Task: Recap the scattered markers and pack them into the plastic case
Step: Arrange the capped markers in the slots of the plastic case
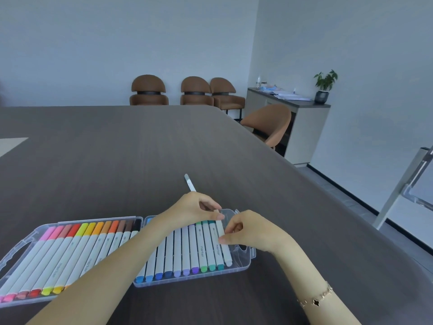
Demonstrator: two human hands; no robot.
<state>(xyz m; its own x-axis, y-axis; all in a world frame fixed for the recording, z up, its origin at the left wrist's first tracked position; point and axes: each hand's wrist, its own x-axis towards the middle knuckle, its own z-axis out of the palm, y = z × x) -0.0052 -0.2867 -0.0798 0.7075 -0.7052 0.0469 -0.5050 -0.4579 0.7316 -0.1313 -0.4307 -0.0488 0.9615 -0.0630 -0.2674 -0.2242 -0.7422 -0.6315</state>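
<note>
nearest us, the open plastic case (241, 266) lies flat on the tabletop (140, 160), its left half full of warm colours and its right half nearly full. the right hand (248, 231) pinches the white marker (223, 242) in the rightmost slot, and the left hand (199, 207) pinches its far end. we judge the step to be seating this marker. beyond the hands, one loose marker (189, 182) lies on the tabletop; next it should be fetched, checked for its cap, and packed.
</note>
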